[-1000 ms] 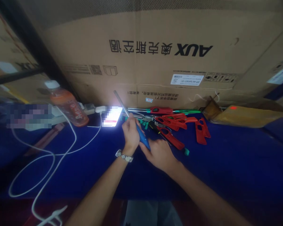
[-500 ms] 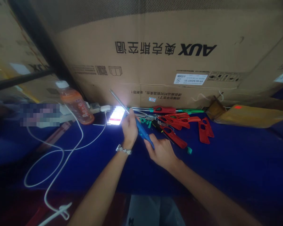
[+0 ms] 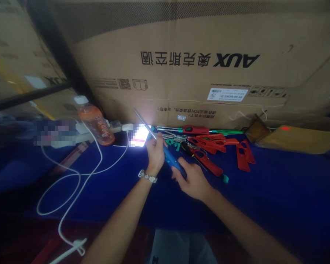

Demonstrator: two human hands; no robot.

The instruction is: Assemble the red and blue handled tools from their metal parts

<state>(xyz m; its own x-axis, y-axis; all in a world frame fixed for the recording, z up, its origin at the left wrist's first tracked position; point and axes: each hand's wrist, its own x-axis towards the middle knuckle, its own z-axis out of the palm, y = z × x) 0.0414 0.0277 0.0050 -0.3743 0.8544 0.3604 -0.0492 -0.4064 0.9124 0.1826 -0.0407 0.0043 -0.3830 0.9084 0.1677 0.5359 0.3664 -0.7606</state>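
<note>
A blue long-nosed lighter with a thin metal tube slants between my hands, the tube pointing up and left. My left hand, with a bracelet at the wrist, is closed round it where the tube meets the handle. My right hand grips the rear end of the blue handle. Just beyond lie several red lighter shells, loose metal tubes and small green parts. A screwdriver with a black and yellow handle lies among them. Behind my left hand a phone glows brightly.
A large cardboard box stands along the back. At the left are an orange drink bottle, a power strip and a looping white cable. A yellowish packet lies at the right on the blue table surface.
The whole scene has shifted slightly to the right as my head view turned. Both hands keep hold of the lighter, and my right hand's fingers have shifted a little on the handle.
</note>
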